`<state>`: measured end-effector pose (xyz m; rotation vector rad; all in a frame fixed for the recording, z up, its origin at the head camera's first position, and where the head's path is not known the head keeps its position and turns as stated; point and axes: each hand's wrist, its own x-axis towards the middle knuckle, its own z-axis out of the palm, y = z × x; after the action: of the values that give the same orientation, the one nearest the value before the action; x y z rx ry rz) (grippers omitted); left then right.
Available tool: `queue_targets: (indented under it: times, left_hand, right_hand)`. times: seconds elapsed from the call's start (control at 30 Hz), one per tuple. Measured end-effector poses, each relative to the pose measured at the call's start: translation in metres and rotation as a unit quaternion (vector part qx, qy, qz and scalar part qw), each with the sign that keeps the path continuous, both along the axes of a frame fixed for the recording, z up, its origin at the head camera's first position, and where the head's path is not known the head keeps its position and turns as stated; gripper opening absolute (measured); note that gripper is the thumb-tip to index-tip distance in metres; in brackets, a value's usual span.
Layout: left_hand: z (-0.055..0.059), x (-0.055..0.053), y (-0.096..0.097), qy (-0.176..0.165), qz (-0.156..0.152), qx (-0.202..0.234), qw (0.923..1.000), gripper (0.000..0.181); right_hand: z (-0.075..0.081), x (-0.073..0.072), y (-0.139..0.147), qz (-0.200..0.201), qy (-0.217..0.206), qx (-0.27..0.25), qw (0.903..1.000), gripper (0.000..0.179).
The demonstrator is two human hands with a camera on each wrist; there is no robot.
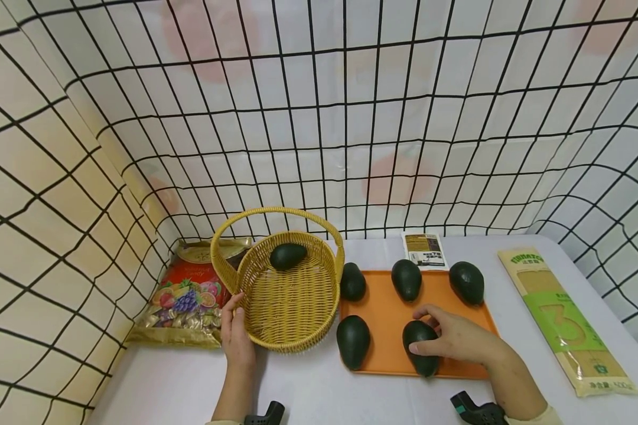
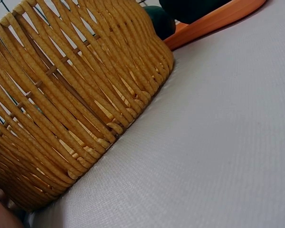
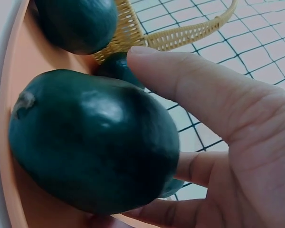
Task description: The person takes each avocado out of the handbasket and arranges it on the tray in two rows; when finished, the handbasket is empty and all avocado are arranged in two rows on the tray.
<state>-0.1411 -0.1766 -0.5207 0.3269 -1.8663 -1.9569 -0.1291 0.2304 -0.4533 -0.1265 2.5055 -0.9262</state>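
Observation:
A yellow woven basket (image 1: 292,313) with a tall handle stands left of centre, one dark green avocado (image 1: 288,256) lying inside. My left hand (image 1: 237,342) holds its left rim; the left wrist view shows the woven side (image 2: 85,90) close up. On the orange tray (image 1: 385,321) my right hand (image 1: 457,337) grips an avocado (image 1: 423,354) at the near edge, thumb over its side and fingers behind it. The right wrist view has this avocado (image 3: 92,142) large, the fingers partly hidden by it. Several other avocados surround it, including one at near left (image 1: 353,342).
Behind the basket's left side lies a red and gold bag with fruit pictures (image 1: 191,295). A small printed packet (image 1: 425,251) is behind the tray, and a long green-labelled noodle pack (image 1: 566,324) lies to the right. Black netting (image 1: 345,141) encloses the back and sides.

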Motion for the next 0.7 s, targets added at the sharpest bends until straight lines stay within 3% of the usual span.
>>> queue_targets:
  times: [0.27,0.57,0.7]
  left_hand:
    - [-0.001,0.0,0.0,0.007,0.003,0.0,1.0,0.039]
    - [0.001,0.002,0.0,-0.009,-0.007,0.005,0.9999,0.039]
    - [0.001,0.0,0.0,-0.004,-0.006,0.003,1.0,0.039]
  right_hand:
    - [0.015,0.008,0.0,-0.023,0.043,0.003,0.9988,0.073]
    - [0.047,0.028,-0.015,-0.034,0.147,0.025,0.9883,0.075]
    - [0.056,0.039,-0.029,-0.025,0.199,0.001,0.9797,0.066]
